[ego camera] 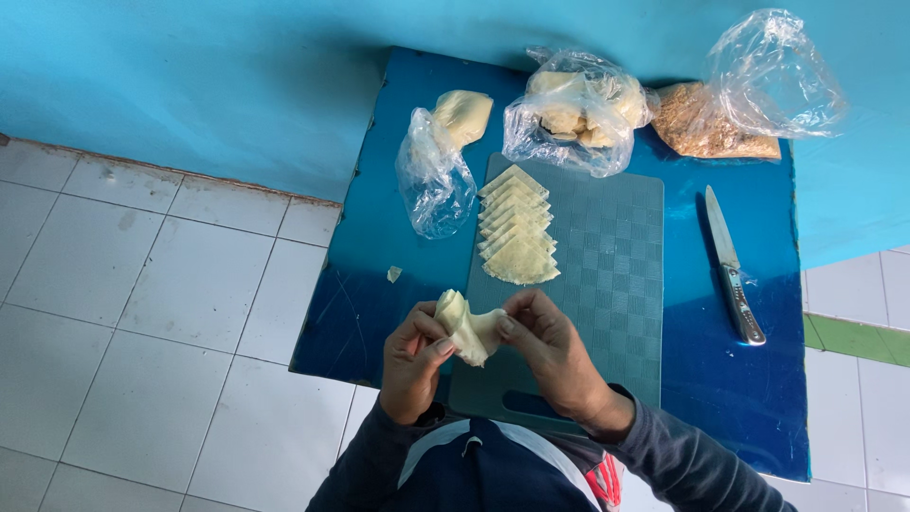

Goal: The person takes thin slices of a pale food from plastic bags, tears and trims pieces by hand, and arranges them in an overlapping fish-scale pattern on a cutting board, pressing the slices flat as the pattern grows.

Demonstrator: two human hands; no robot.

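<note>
I have both hands up over the near edge of the bench, and between them sits a pale dough piece, folded and crumpled. Its long axis runs from about ten o'clock down to four o'clock, with the thicker, rolled end up at ten o'clock and the thin flap spreading toward three o'clock. My left hand closes on the rolled end, thumb and fingertips pinched around it; my right hand pinches the flap at the three o'clock side, fingers closed on the dough's edge. So the dough lies between the two sets of fingers, touching both, held above the near end of the grey-green cutting board. At twelve o'clock from the dough, a row of flat, pale dough squares overlaps along the board's left side. A small scrap lies on the bench at ten o'clock. Farther off at twelve o'clock are three clear plastic bags, one with pale lumps, one with brown crumbs. A knife lies at two o'clock, well apart, blade pointing away from me.
</note>
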